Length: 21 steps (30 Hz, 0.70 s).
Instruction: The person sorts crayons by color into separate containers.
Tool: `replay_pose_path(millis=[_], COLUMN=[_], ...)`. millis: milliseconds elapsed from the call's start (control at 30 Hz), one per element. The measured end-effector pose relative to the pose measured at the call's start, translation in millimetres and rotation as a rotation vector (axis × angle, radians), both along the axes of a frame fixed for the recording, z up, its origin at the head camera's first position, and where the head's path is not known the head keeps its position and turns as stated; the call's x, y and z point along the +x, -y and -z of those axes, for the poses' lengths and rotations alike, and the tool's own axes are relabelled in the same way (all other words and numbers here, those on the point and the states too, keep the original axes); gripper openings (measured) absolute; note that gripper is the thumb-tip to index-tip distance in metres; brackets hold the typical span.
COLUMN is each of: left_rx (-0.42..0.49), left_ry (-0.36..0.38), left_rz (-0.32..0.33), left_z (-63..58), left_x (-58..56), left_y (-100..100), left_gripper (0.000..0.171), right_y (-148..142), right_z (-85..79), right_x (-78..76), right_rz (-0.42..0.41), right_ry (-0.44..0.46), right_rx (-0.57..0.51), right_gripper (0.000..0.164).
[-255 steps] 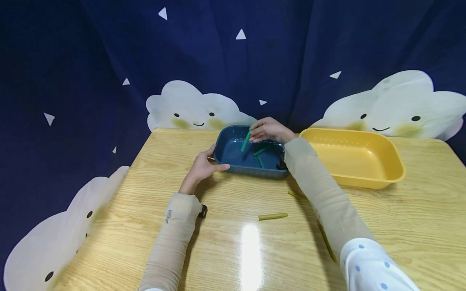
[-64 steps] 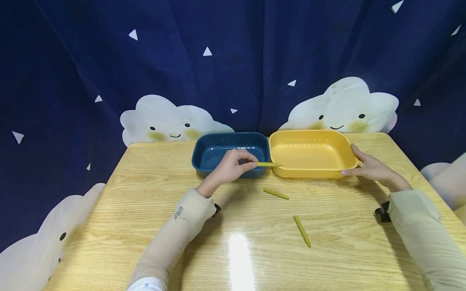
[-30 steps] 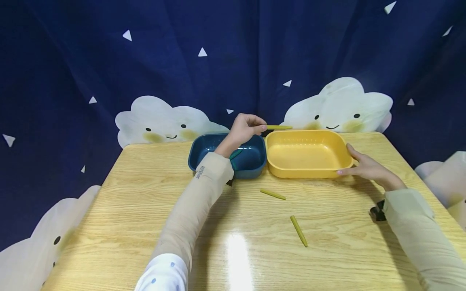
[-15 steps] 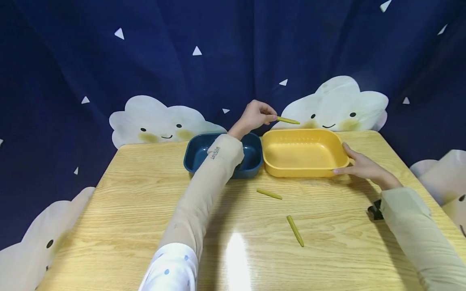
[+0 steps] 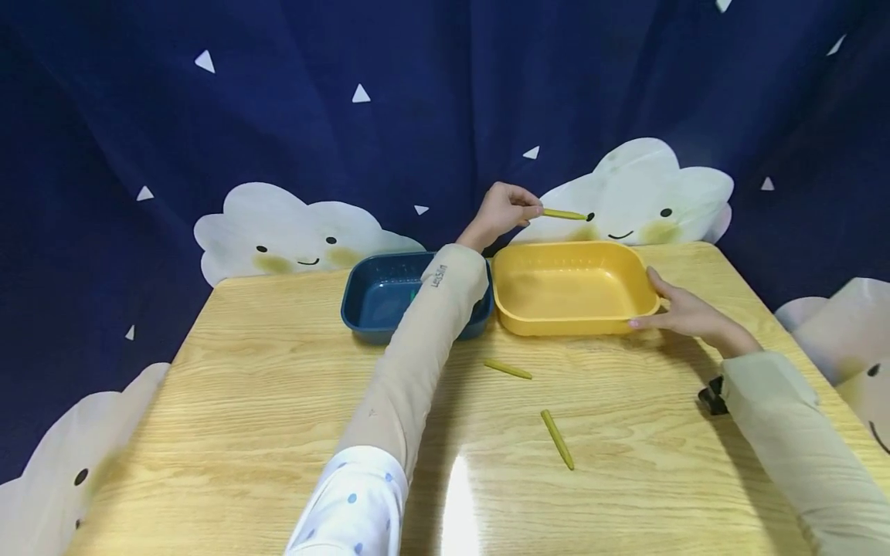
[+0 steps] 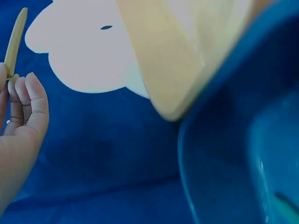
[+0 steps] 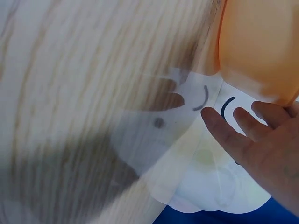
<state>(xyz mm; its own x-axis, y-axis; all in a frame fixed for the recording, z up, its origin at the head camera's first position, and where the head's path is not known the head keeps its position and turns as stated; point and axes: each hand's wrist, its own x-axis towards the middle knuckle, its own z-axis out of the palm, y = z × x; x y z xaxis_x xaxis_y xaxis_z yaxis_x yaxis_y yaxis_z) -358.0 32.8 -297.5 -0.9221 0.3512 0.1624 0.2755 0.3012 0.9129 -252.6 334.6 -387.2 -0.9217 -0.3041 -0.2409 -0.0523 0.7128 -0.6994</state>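
I see a dark blue tub [image 5: 378,305], a bright yellow tub [image 5: 570,327] and mustard-yellow sticks [image 5: 565,215] on my feed. The curtain [image 5: 292,139] is navy with white triangles [image 5: 361,94] and smiling white clouds [image 5: 274,224]; the table [image 5: 243,432] shows pale wood grain, and blue dots speckle a white cuff [image 5: 368,486].

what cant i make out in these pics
Head: how much lies in the blue tub, partly behind the left sleeve.
Head: printed lettering on that sleeve, too small to read surely.
Left wrist: green stick, blurred and cut off at right.
Right wrist: much of the yellow tub, cut off by frame edges.
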Motion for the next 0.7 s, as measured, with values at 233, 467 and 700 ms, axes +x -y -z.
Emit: replay_pose_path(millis=[233,467,700], left_rx=[0.122,0.217,0.127], left_ry=[0.047,0.133,0.135], left_rz=[0.043,0.074,0.03], left_z=[8.6,9.2,37.5], left_x=[-13.4,-19.1,-14.1], left_y=[-19.3,-42.1,-67.5], left_gripper=[0.015,0.017,0.013], right_y=[-0.3,-2.8,-8.6], right_z=[-0.9,-5.7,-1.3], right_x=[-0.4,6.8,17.5], right_rz=[0.002,0.011,0.033], right_ry=[0.003,0.001,-0.001], right_rx=[-0.01,-0.01,-0.025], right_gripper=[0.11,0.11,0.11])
